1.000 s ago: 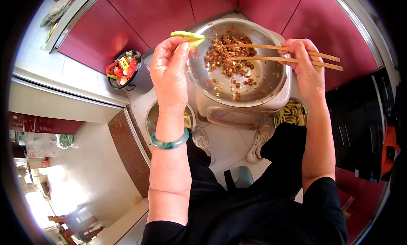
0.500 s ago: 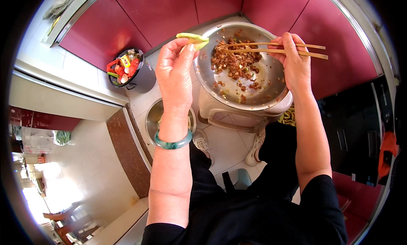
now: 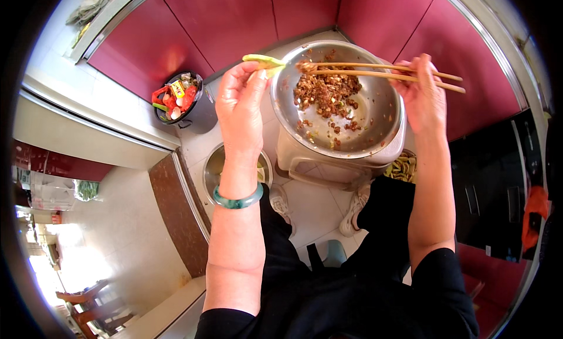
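Observation:
My left hand (image 3: 241, 107) pinches a folded pale green vegetable slice (image 3: 264, 60) by its near side, just off the left rim of a wide steel basin (image 3: 375, 128). In my right hand (image 3: 425, 95) are wooden chopsticks (image 3: 381, 74), reaching leftward over the basin. Their tips grip a small clump of brown minced filling (image 3: 305, 67), close to the slice's right end. More of the chopped filling (image 3: 325, 94) lies in the basin, heaped toward the far left, with loose crumbs scattered nearer me. My fingertips partly cover the slice.
The basin rests on a beige stool (image 3: 325, 173). A second steel bowl (image 3: 212, 173) stands on the floor below my left wrist. Green slices (image 3: 402, 168) fill a container at the right. Beyond my left hand is a waste bin (image 3: 204, 111); red cabinets (image 3: 223, 13) line the back.
The chopsticks have lifted from the heap and moved toward the slice, now with a clump of filling at their tips. My left hand stays almost where it was, still holding the slice.

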A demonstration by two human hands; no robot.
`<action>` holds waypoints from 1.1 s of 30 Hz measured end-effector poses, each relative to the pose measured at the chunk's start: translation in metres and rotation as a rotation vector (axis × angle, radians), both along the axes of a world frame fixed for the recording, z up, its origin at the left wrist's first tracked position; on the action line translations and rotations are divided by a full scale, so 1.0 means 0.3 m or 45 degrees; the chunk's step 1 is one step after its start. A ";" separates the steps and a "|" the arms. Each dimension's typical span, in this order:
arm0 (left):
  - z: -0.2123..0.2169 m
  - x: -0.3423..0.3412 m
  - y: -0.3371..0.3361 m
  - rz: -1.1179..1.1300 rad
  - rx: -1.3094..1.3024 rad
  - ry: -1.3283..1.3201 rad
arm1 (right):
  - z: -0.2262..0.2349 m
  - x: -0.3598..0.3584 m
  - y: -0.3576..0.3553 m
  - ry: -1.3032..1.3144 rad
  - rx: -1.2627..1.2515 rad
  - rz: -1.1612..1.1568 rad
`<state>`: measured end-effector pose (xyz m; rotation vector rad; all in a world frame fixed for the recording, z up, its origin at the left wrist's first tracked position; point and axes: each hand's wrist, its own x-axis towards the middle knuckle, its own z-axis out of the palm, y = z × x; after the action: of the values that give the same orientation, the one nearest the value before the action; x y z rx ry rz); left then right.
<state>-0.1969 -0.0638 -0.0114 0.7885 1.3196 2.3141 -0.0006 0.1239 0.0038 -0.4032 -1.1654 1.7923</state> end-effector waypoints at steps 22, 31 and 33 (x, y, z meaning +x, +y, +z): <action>0.039 0.131 0.073 -0.505 -0.033 -0.155 | 0.060 0.132 0.006 0.123 -0.069 0.115; 0.082 0.127 0.043 -0.688 -0.197 -0.064 | 0.085 0.143 0.000 0.089 0.028 0.103; 0.069 0.134 0.050 -0.633 -0.236 -0.002 | 0.094 0.148 -0.001 0.082 0.051 0.096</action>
<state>-0.1566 -0.0487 0.0092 0.9274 1.1557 1.7791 0.0437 0.1237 0.0320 -0.2794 -1.1834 1.8298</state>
